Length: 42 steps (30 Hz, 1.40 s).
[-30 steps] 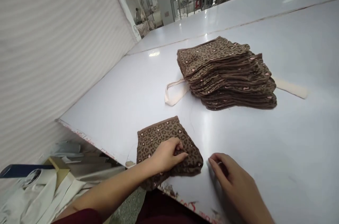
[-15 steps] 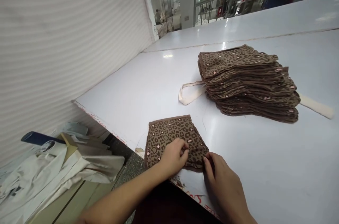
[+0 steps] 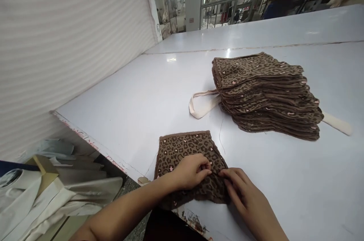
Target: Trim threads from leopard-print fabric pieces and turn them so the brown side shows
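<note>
A leopard-print cloth piece (image 3: 186, 144) in brown with small pale pink marks lies at the table's front edge. My left hand (image 3: 193, 170) rests on it, fingers curled and thumb against them in a pinch on the cloth; the exact grip is partly hidden. At the piece's right edge, my right hand (image 3: 244, 189) pinches the fabric between thumb and fingertips. The two hands are close together, with a small fold of cloth between them. Beyond them stands a thick stack of matching leopard-print pieces (image 3: 264, 93), bound from beneath by a cream fabric strip (image 3: 200, 112).
The white table (image 3: 127, 93) stretches far back, its front edge marked in red. A loose thread (image 3: 221, 138) lies near the cloth. White sheeting (image 3: 76, 32) hangs at left. Below it are pale fabrics (image 3: 36, 203) and a tape roll (image 3: 11, 177).
The cloth piece's lower edge now lies nearer to me. My right hand has shifted its pinch up along the right edge, closer to my left hand. The camera view has also shifted.
</note>
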Available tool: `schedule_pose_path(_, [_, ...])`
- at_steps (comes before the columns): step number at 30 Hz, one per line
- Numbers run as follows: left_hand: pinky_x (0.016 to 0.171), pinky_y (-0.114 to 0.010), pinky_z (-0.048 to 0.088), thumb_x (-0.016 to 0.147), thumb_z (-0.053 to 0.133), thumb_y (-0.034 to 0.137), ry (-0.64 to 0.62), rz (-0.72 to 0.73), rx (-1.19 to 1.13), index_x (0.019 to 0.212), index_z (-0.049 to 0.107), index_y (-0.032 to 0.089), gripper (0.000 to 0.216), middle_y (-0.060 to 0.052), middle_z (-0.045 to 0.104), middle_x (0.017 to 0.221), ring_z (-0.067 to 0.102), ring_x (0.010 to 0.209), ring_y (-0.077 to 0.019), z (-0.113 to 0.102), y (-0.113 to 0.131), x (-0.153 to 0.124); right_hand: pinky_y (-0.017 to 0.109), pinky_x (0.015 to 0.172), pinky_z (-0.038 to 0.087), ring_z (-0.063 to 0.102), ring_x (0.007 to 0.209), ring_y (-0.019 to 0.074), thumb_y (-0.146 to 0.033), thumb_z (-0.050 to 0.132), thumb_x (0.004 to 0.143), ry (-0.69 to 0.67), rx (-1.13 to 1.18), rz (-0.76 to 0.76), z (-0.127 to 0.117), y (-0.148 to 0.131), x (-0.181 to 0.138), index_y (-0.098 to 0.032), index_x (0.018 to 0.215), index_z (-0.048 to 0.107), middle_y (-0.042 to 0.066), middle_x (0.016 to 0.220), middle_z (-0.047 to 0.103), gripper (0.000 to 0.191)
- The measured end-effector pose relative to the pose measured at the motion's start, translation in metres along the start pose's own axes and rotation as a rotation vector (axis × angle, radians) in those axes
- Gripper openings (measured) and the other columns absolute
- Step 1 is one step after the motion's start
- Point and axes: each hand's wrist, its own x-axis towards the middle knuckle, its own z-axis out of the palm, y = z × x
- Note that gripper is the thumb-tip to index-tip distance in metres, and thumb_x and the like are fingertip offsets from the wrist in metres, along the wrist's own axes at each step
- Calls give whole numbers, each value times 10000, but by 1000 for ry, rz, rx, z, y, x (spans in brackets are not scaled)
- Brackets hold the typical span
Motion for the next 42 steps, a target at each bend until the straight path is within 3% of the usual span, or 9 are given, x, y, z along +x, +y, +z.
schedule_pose_path(4, [705, -227, 423, 811, 531, 248, -33, 60, -97, 823, 604, 174, 105, -15, 594, 830, 533, 740, -125, -10, -4, 1, 267, 604, 486, 607, 758, 151, -355, 443, 863, -80, 70, -41, -3, -3, 1, -303, 1057, 594, 23, 1021, 576, 251])
schedule_pose_path(8, [701, -215, 422, 828, 499, 237, -34, 86, -169, 862, 598, 167, 126, -17, 593, 853, 525, 742, -115, -17, -7, -2, 277, 731, 495, 581, 865, 163, -345, 468, 858, -89, 218, -60, 8, -12, 4, -257, 1086, 562, 47, 980, 563, 261])
schedule_pose_path(15, [634, -196, 407, 813, 535, 308, -80, 105, -258, 827, 605, 164, 160, -6, 591, 778, 516, 686, -109, -28, 1, -9, 276, 706, 476, 543, 793, 171, -363, 497, 830, -77, 460, -36, 7, -29, 9, -219, 698, 522, 33, 820, 523, 196])
schedule_pose_path(22, [623, -247, 373, 830, 465, 454, 413, -314, 13, 792, 562, 191, 283, -7, 583, 774, 509, 711, -150, -48, -13, -31, 243, 738, 504, 604, 807, 168, -412, 466, 849, 50, 660, 213, 3, -33, -5, -228, 904, 592, 31, 824, 618, 229])
schedule_pose_path(29, [598, -228, 359, 833, 468, 423, 146, -234, -104, 795, 599, 194, 267, 3, 588, 749, 507, 675, -130, -19, 3, -42, 183, 579, 485, 590, 634, 128, -414, 503, 818, 72, 367, 208, 12, -29, -20, -246, 853, 560, -20, 706, 608, 181])
schedule_pose_path(32, [588, -233, 343, 821, 473, 449, 80, -235, -199, 777, 611, 184, 302, 5, 577, 698, 494, 656, -130, -2, 12, -29, 189, 570, 476, 581, 632, 118, -298, 473, 849, 137, 191, -10, 15, -24, -25, -258, 878, 505, -23, 736, 598, 59])
schedule_pose_path(35, [537, -219, 327, 757, 562, 380, -135, -250, -451, 723, 604, 159, 227, 22, 526, 617, 458, 588, -110, 9, 10, -15, 211, 651, 485, 593, 734, 127, -227, 460, 851, 198, 104, -204, 17, -20, -32, -274, 927, 492, -9, 821, 603, 95])
schedule_pose_path(38, [500, -201, 304, 762, 541, 308, -203, -249, -597, 729, 576, 150, 166, 41, 460, 581, 399, 535, -81, 15, 8, -10, 197, 628, 472, 581, 679, 115, -260, 477, 853, 202, 110, -97, 15, -20, -38, -275, 936, 485, -23, 770, 581, 84])
schedule_pose_path(42, [467, -207, 240, 786, 502, 323, -75, -255, -644, 746, 525, 152, 176, 60, 361, 546, 307, 500, -73, 16, 13, -14, 160, 579, 453, 547, 599, 99, -366, 498, 843, 119, 263, 161, 11, -23, -43, -256, 892, 504, -41, 688, 541, 120])
